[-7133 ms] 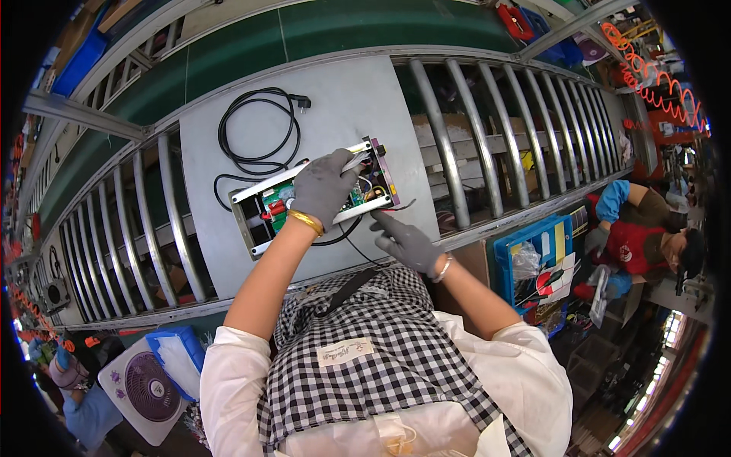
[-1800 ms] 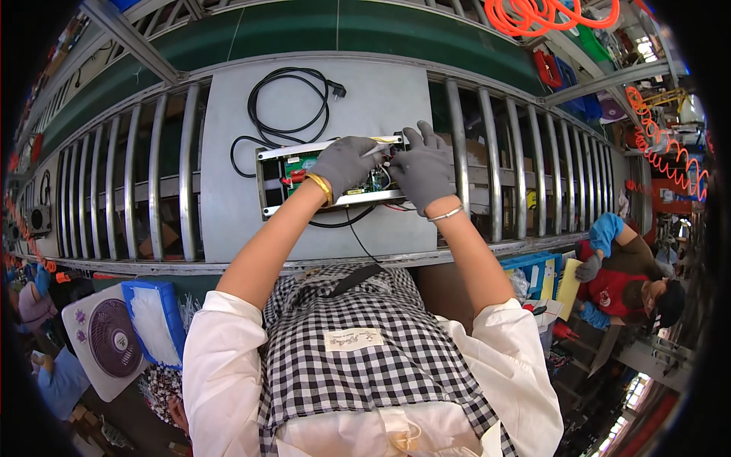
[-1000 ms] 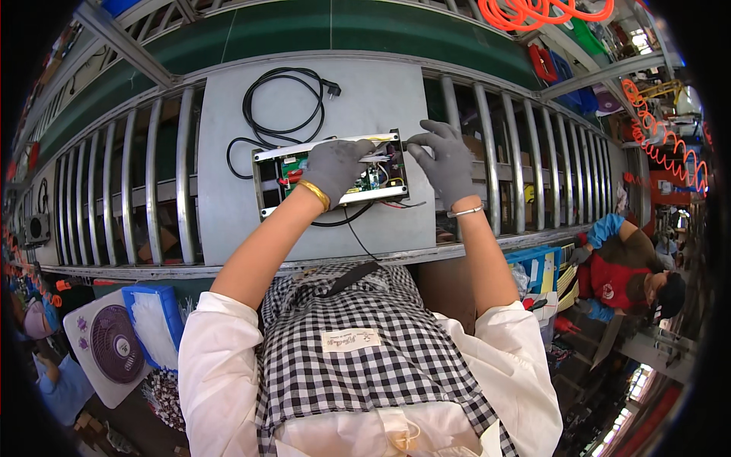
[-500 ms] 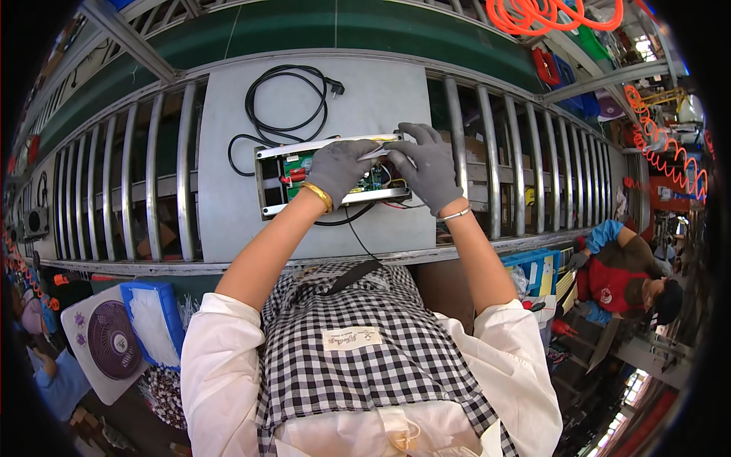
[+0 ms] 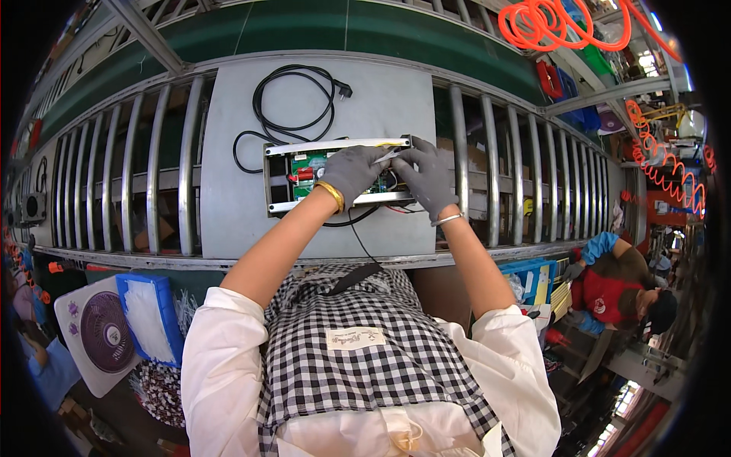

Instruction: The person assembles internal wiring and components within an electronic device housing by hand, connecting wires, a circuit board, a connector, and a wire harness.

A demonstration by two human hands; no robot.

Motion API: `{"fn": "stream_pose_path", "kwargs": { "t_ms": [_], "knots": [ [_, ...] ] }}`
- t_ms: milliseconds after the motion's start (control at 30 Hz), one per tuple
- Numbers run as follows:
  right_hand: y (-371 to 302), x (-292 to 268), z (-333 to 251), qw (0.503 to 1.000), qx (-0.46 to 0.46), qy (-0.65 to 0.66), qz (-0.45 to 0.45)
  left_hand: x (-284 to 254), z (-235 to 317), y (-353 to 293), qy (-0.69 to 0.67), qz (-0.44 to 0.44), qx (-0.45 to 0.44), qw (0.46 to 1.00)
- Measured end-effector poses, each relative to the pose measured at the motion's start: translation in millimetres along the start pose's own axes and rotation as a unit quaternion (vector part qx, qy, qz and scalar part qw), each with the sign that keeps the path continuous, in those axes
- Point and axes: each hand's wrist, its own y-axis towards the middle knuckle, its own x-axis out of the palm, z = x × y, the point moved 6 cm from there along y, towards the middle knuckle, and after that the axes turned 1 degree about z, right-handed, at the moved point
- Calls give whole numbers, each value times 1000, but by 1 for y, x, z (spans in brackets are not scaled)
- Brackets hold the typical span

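Observation:
An open metal housing (image 5: 272, 207) with a green circuit board (image 5: 303, 163) lies on a pale board. Both my hands are in grey gloves above its right half. My left hand (image 5: 352, 172) is closed, fingertips pinching a thin white piece (image 5: 387, 156), perhaps wires or a strip; its exact kind is too small to tell. My right hand (image 5: 428, 179) meets it from the right, fingers bent and pressed to the same white piece. A red part (image 5: 304, 174) sits on the circuit board left of my hands. My gloves hide much of the housing's right interior.
A black power cord (image 5: 263, 103) with a plug lies coiled behind the housing on the pale board (image 5: 236, 221). Metal rollers (image 5: 156, 167) flank it on both sides. At lower left stand a fan (image 5: 106, 331) and a blue bin (image 5: 171, 312). A co-worker (image 5: 617, 286) is at right.
The view has shifted slightly, so the housing appears a little farther right and lower. My right hand's raised fingers have come down and curled in toward the white piece.

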Motion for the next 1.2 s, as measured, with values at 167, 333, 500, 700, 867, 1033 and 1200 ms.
{"fn": "stream_pose_path", "kwargs": {
  "t_ms": [167,333,500,700,867,1033,1200],
  "knots": [
    [4,-6,-19,985,-78,-147,41,-43,17,-16,-89,94,9,992],
    [15,3,-43,944,-88,-317,-36,-92,0,-56,-145,221,44,963],
    [18,7,-43,914,-105,-391,-16,-116,-33,-101,-8,329,51,943],
    [13,8,-51,928,-148,-341,6,-97,-72,-112,13,359,27,933],
    [13,5,-57,913,-201,-352,54,-90,-84,-110,9,341,-17,940],
    [16,6,-66,894,-207,-397,32,-82,-87,-107,53,329,-13,943],
    [14,8,-72,895,-222,-387,25,-81,-88,-106,58,332,-14,941]
  ]
}}
